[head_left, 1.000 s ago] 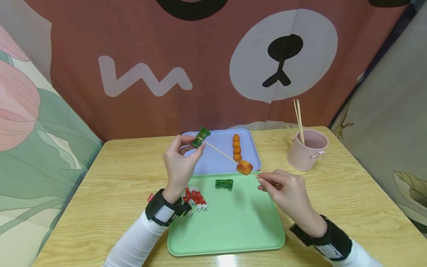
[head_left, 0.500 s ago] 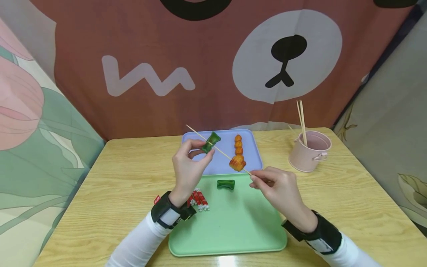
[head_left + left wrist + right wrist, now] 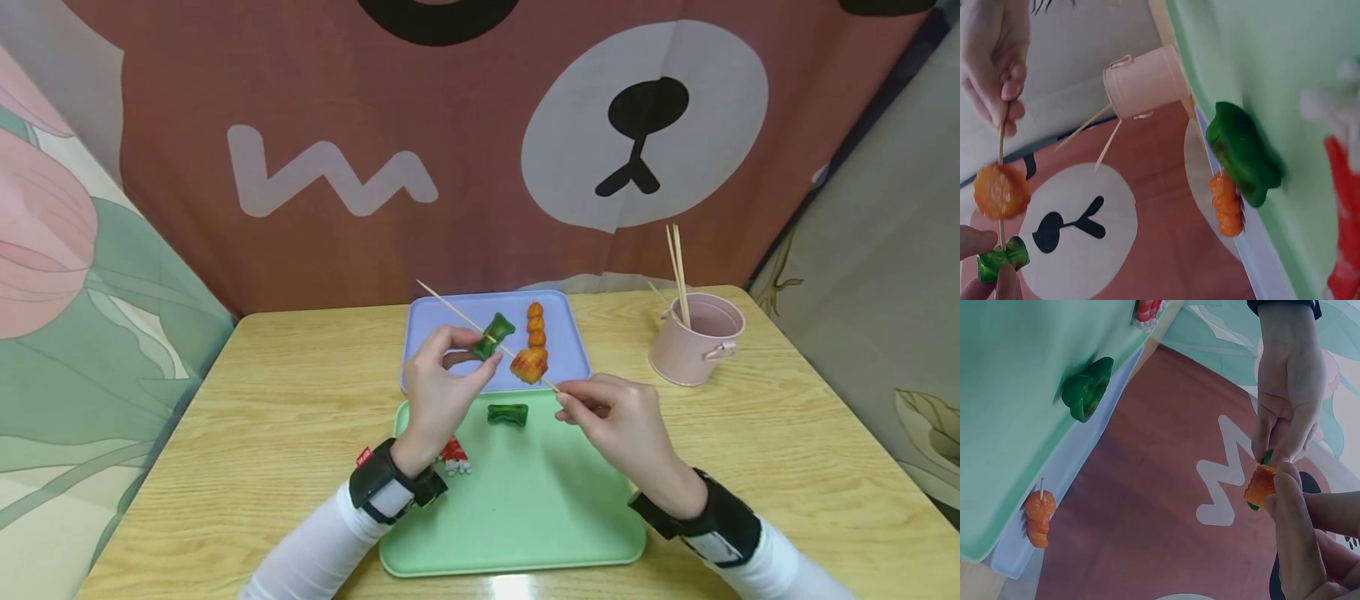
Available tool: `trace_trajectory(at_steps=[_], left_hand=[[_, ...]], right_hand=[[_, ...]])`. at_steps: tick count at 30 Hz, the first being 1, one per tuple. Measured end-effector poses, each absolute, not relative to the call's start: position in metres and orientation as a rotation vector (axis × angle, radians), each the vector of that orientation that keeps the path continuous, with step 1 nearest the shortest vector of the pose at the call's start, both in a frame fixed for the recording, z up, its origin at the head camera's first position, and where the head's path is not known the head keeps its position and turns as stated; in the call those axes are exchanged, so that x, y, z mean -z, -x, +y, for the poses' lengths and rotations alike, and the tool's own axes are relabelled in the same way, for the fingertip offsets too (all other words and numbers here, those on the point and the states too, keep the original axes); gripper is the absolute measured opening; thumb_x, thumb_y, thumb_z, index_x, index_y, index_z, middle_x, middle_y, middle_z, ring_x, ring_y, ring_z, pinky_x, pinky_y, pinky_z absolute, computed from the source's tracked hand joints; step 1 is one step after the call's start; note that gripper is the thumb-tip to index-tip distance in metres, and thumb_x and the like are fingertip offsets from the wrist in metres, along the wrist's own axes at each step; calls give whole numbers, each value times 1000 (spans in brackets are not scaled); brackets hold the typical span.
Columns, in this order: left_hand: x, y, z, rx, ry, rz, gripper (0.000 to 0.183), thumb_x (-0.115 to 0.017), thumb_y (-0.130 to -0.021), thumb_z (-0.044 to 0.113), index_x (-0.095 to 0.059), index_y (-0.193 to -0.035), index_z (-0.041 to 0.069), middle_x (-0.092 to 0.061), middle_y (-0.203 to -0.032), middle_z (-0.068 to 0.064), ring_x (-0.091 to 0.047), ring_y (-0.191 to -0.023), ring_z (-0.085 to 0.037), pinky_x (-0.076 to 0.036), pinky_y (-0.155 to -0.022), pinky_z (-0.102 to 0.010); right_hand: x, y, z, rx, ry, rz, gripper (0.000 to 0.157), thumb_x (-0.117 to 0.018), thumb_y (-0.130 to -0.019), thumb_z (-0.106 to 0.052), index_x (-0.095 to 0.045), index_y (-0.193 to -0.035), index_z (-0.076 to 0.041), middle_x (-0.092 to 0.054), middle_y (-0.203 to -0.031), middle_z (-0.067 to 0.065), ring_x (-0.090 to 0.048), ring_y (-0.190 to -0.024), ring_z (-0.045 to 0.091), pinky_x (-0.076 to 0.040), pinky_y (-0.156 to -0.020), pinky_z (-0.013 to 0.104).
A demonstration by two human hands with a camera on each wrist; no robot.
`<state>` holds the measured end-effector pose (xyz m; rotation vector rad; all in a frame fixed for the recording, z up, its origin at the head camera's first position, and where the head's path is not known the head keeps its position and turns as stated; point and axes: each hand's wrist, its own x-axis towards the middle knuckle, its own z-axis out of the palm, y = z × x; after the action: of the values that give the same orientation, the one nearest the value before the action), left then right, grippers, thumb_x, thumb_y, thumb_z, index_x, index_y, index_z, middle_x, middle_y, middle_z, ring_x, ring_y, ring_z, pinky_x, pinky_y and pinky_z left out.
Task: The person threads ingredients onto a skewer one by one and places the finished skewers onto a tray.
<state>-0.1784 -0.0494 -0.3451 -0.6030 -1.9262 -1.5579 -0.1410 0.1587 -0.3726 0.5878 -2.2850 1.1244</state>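
"Where does the thin, pale wooden skewer (image 3: 450,306) point?"

"Raised near the far edge of the mint-green rectangular tray (image 3: 540,517), it slants toward the tray's far left, its near end pinched by the right hand (image 3: 626,423)."

"And the left (image 3: 441,389)?"

"Pinching a threaded, glossy green bow-shaped piece (image 3: 498,330), now closer to the glazed orange chunk (image 3: 529,365) than a second ago."

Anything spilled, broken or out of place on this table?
No spills or breakage visible. Slightly odd: in the pink cylindrical bucket, one thin pale wooden skewer leans apart from the steeper skewer bunch, so the set looks splayed.
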Motion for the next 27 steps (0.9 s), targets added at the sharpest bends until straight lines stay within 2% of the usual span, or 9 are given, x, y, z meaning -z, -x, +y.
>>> trace_trajectory(at_steps=[6, 12, 19, 23, 27], left_hand=[[354, 182, -47, 1565, 583, -1962, 24, -78, -70, -6, -62, -88, -6, -63, -87, -17, -66, -77, -25, -58, -73, -29], [372, 194, -50, 1580, 609, -1980, 31, -82, -72, 6, -64, -96, 0, -64, -93, -11, -66, -83, -20, -57, -77, -27], [373, 203, -63, 1528, 645, -2028, 31, -75, -82, 24, -61, -100, 3, -64, -94, -6, -62, -86, -15, -53, -78, -29], [373, 210, -72, 1394, 635, -2107, 24, -72, -84, 23, -60, -98, 6, -64, -93, -6, -60, -86, -15, -52, -75, -31], [377, 215, -77, 1257, 647, -2291, 23, -74, -82, 21, -61, -97, 10, -61, -94, -3, -58, -86, -16, -51, -75, -33]], right_hand=[[373, 142, 158, -1113, -609, -2279, 11, -75, -76, 3, -75, -87, 0, -69, -70, 2, -65, -58, 3, -50, -50, 12], [374, 142, 158, -1119, -601, -2277, 12, -73, -77, 6, -74, -88, 1, -68, -71, 2, -67, -59, 5, -51, -53, 12], [377, 144, 170, -1075, -525, -2304, 14, -74, -75, 7, -74, -88, 1, -65, -69, 0, -66, -60, 3, -51, -54, 12], [379, 144, 181, -1042, -483, -2327, 14, -74, -76, 6, -74, -89, 1, -66, -69, 0, -66, -61, 3, -51, -54, 12], [381, 142, 193, -988, -441, -2334, 14, -74, -76, 6, -74, -88, 0, -66, -69, 0, -65, -59, 5, -50, -53, 10]])
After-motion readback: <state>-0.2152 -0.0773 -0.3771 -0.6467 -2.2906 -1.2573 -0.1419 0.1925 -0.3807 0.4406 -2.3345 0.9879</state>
